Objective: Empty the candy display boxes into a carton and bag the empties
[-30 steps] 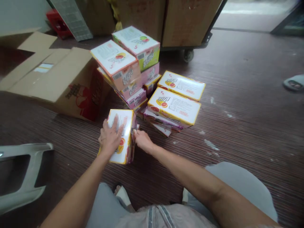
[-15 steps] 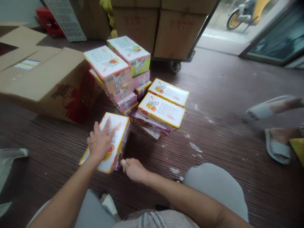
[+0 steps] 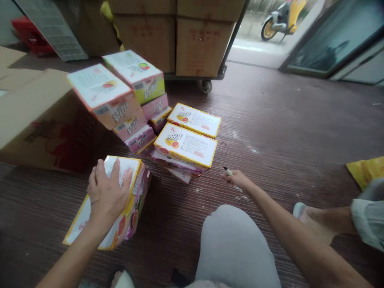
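My left hand point(image 3: 108, 194) lies with spread fingers on top of a white-topped, yellow-edged carton with grapefruit pictures point(image 3: 76, 222). That carton sits on a purple-sided one point(image 3: 135, 214) on the floor. Out to the right, above the floor, my right hand point(image 3: 240, 181) is closed on a small knife point(image 3: 228, 172) with a pale handle and a dark pointed tip. Ahead stand stacked cartons: an orange-edged one point(image 3: 100, 86) and a green-edged one point(image 3: 133, 68) on top, and two yellow-edged grapefruit cartons point(image 3: 186, 144) side by side on a lower pile.
A large brown cardboard box point(image 3: 33, 108) stands at the left. Behind the stacks, a wheeled trolley point(image 3: 196, 76) carries big cartons point(image 3: 205, 48). Another person's leg and foot point(image 3: 318, 220) are at the right, near a yellow bag point(image 3: 366, 170). A doorway opens at the back right.
My right hand has moved away from the carton's side, out to the right, with the knife in it. My left hand stays on the carton. The view has shifted right.
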Action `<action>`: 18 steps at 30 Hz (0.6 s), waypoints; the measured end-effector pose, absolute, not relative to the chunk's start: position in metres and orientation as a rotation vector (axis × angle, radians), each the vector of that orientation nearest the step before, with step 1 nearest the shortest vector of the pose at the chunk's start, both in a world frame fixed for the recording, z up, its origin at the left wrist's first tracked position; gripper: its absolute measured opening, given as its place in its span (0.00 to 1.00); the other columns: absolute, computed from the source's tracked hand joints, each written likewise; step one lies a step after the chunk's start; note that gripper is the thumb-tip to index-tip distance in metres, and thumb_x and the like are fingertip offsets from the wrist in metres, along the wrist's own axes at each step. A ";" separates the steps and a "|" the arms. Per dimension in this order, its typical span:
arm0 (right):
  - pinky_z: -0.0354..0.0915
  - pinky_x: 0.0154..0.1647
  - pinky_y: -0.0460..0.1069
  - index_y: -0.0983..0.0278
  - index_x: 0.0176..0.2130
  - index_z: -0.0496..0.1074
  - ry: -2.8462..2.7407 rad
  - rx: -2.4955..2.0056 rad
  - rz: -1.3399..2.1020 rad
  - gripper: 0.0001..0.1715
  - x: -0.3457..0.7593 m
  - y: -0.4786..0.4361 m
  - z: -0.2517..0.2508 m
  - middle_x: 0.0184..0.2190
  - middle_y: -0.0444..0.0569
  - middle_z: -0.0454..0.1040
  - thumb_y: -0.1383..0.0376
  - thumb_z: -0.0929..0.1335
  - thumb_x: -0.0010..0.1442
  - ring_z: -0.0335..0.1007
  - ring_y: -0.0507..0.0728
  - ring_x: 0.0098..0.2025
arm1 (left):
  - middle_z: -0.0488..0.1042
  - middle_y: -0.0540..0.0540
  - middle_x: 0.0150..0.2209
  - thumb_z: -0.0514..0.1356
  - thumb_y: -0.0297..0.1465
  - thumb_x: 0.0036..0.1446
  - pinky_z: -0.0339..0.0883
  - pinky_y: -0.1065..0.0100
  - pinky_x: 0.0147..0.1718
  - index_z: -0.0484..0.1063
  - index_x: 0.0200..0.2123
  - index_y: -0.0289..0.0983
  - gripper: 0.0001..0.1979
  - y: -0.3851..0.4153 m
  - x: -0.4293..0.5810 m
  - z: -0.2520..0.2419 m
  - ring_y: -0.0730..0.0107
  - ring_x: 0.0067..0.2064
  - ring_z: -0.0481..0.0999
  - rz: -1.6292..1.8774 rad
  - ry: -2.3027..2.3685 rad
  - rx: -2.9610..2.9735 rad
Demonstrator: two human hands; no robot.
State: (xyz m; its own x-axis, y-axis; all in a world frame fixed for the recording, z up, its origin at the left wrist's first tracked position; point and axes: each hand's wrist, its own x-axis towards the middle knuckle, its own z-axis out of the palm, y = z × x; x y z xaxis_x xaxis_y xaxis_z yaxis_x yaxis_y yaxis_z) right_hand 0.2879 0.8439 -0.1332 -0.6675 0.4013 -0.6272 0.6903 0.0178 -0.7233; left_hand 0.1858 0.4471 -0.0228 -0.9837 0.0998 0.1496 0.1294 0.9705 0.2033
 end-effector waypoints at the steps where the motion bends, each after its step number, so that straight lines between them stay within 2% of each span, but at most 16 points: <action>1: 0.57 0.20 0.45 0.65 0.18 0.68 2.011 1.156 -1.755 0.14 0.286 0.844 -0.153 0.15 0.45 0.67 0.65 0.76 0.41 0.60 0.50 0.19 | 0.51 0.32 0.70 0.47 0.46 0.65 0.51 0.41 0.64 0.64 0.64 0.34 0.31 0.458 0.183 -0.020 0.40 0.69 0.51 -0.355 -2.953 -0.280; 4: 0.63 0.24 0.45 0.64 0.19 0.66 1.925 1.203 -1.915 0.16 0.263 0.827 -0.206 0.16 0.43 0.67 0.66 0.77 0.41 0.63 0.50 0.22 | 0.53 0.37 0.70 0.49 0.45 0.65 0.49 0.48 0.67 0.64 0.64 0.36 0.30 0.503 0.169 -0.013 0.49 0.70 0.50 -0.430 -2.857 -0.665; 7: 0.65 0.28 0.45 0.64 0.21 0.66 1.845 1.263 -2.061 0.13 0.227 0.809 -0.248 0.19 0.42 0.68 0.66 0.75 0.44 0.64 0.50 0.24 | 0.55 0.40 0.69 0.48 0.45 0.66 0.48 0.51 0.68 0.63 0.64 0.37 0.29 0.554 0.151 -0.018 0.55 0.71 0.50 -0.433 -2.797 -0.986; 11: 0.66 0.32 0.45 0.63 0.23 0.64 1.721 1.361 -2.193 0.11 0.200 0.795 -0.288 0.20 0.39 0.65 0.66 0.71 0.49 0.64 0.49 0.25 | 0.58 0.39 0.68 0.45 0.44 0.67 0.47 0.50 0.68 0.60 0.66 0.35 0.30 0.596 0.138 -0.044 0.54 0.71 0.50 -0.317 -2.902 -1.133; 14: 0.69 0.37 0.46 0.62 0.26 0.63 1.622 1.351 -2.281 0.09 0.208 0.774 -0.306 0.24 0.40 0.69 0.65 0.68 0.53 0.68 0.50 0.29 | 0.59 0.35 0.67 0.47 0.45 0.66 0.46 0.48 0.68 0.62 0.65 0.34 0.31 0.597 0.141 -0.061 0.51 0.70 0.51 -0.239 -2.891 -1.099; 18: 0.70 0.39 0.47 0.62 0.30 0.66 1.559 1.241 -2.321 0.06 0.234 0.735 -0.312 0.28 0.44 0.74 0.62 0.67 0.55 0.72 0.53 0.35 | 0.61 0.35 0.65 0.46 0.47 0.66 0.48 0.49 0.68 0.62 0.64 0.35 0.31 0.584 0.151 -0.065 0.51 0.70 0.53 -0.246 -2.834 -1.035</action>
State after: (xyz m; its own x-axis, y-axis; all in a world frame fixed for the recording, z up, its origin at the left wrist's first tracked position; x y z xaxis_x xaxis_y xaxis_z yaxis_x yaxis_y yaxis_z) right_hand 0.2343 0.7348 -0.3117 -0.6678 0.3503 -0.6567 0.4753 -0.4782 -0.7385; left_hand 0.1510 0.5841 -0.0651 -0.7604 0.6290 0.1619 0.6474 0.7538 0.1125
